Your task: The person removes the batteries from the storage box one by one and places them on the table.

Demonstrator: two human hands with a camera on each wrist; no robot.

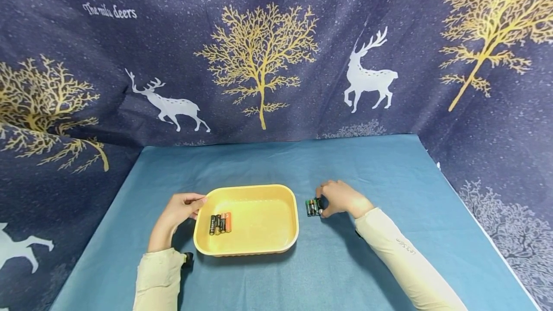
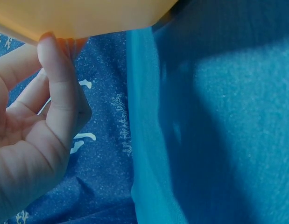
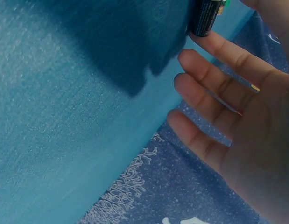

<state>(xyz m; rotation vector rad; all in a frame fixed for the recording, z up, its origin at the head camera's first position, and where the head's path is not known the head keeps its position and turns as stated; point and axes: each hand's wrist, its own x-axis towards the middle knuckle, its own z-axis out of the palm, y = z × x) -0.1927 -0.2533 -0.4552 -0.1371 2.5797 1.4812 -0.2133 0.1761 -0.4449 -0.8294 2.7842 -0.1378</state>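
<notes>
My left hand point(image 1: 181, 208) holds the left rim of a yellow plastic tub point(image 1: 263, 248) between thumb and fingers; the left wrist view has the thumb against the tub wall point(image 2: 111, 18). Inside, on the left of the tub floor, several black and orange batteries point(image 1: 217, 224) lie side by side. Right of the tub, my right hand point(image 1: 339, 198) is at the right end of a short row of green and black batteries point(image 1: 312, 208). Its thumb and index finger span a black battery point(image 3: 206, 18), seen at the top of the right wrist view. The other fingers are spread apart.
The tub and loose batteries rest on a blue cloth point(image 1: 242, 287) covering the table. Behind and at the sides hangs a dark blue curtain point(image 1: 294, 109) printed with deer and golden trees. A small dark device point(image 1: 187, 259) sits at the left wrist.
</notes>
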